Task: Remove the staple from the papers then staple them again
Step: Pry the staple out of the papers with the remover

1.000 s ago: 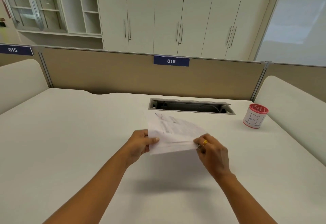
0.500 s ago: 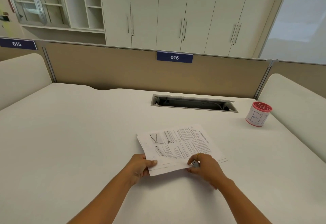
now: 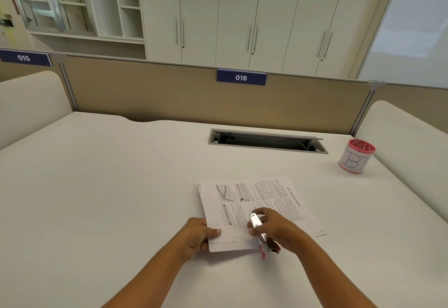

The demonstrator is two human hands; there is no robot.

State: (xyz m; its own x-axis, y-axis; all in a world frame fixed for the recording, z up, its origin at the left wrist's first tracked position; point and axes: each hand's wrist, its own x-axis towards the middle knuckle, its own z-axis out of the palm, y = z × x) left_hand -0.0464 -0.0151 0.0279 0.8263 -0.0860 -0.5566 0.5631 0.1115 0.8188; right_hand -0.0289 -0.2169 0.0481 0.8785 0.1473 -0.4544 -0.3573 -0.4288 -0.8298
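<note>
Stapler (image 3: 261,233) in right hand (image 3: 276,229), over papers (image 3: 261,201)

I read "016" in white on a blue tag (image 3: 241,77) on top of the partition (image 3: 169,99) straight ahead of me, and "015" on a like tag (image 3: 25,58) at far left. The white cup (image 3: 356,156) with the red rim at right bears hand-drawn letters that look like "BI". The papers (image 3: 271,198) carry printed text and small figures lying sideways to me, but the print is too small for me to read.
</note>
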